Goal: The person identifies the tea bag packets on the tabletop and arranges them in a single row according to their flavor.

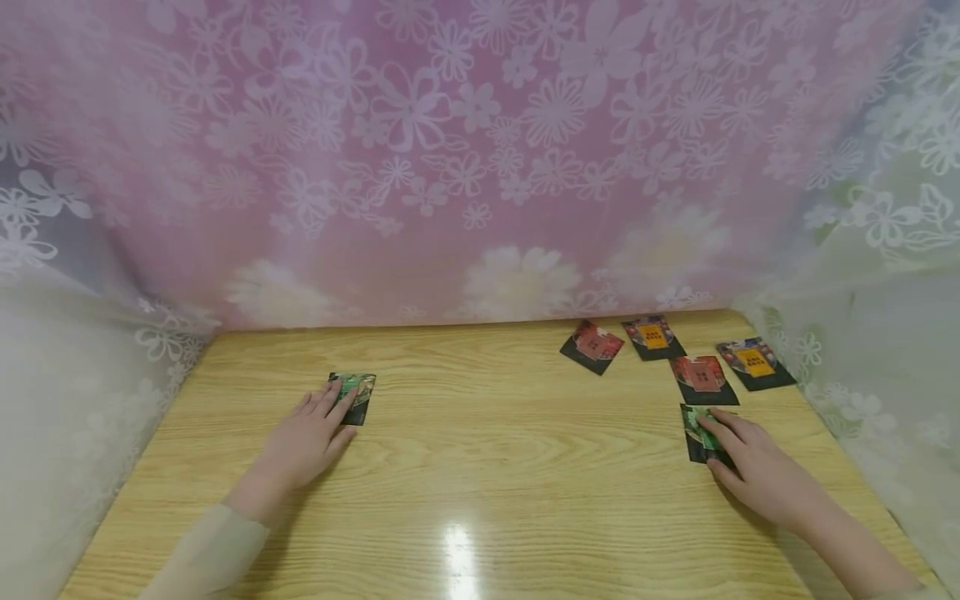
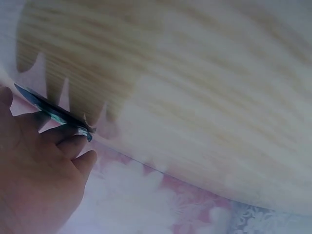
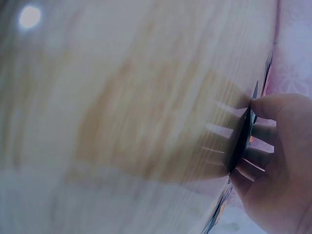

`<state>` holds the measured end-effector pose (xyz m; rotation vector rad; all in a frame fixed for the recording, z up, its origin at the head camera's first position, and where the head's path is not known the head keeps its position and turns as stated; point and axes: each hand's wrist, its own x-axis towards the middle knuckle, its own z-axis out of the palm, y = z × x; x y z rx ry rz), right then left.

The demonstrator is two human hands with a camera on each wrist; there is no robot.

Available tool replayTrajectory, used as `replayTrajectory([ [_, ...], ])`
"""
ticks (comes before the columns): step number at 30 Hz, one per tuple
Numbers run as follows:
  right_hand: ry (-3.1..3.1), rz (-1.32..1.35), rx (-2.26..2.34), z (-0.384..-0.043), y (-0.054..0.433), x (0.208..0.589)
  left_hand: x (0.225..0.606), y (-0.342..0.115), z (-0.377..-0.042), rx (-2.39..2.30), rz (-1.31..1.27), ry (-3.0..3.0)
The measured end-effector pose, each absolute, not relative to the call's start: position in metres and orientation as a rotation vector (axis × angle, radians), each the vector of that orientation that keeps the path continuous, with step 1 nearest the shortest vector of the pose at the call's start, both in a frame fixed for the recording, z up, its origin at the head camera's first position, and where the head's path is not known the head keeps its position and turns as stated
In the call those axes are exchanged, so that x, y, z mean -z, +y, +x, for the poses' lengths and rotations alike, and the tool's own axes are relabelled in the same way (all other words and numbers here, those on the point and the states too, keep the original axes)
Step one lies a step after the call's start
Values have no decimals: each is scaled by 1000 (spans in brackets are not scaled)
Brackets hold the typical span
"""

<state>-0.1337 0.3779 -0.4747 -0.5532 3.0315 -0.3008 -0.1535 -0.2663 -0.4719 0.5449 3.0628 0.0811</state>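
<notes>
My left hand (image 1: pixel 303 442) lies on the left half of the wooden table, its outstretched fingers resting on a small flat green-and-black packet (image 1: pixel 362 408). Part of that packet is hidden under the fingers; in the left wrist view its dark edge (image 2: pixel 53 108) shows beyond the fingertips. On the right, my right hand (image 1: pixel 768 479) touches a similar green-and-black packet (image 1: pixel 697 446) with extended fingers, the thumb by its near edge. The right wrist view shows the fingers spread along this packet's dark side (image 3: pixel 240 141).
Behind the right hand lie two red-and-black packets, one close by (image 1: pixel 705 379) and one farther left (image 1: pixel 592 346). Two orange-labelled packets lie there too, at the back (image 1: pixel 652 337) and near the right edge (image 1: pixel 756 362). Floral curtains (image 1: pixel 480 167) border the table (image 1: pixel 487 442).
</notes>
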Motion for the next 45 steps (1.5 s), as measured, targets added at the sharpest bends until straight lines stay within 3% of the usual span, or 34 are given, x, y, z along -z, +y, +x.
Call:
replayTrajectory([
  [14,3016,-553,294,-135,379,476,464,-282,-150,-69,425,3072],
  [26,3024,-550,290,-134,379,476,464,-291,-164,7,577,3084],
  [45,3027,-558,264,-125,353,469,467,-299,-177,-105,596,3035],
])
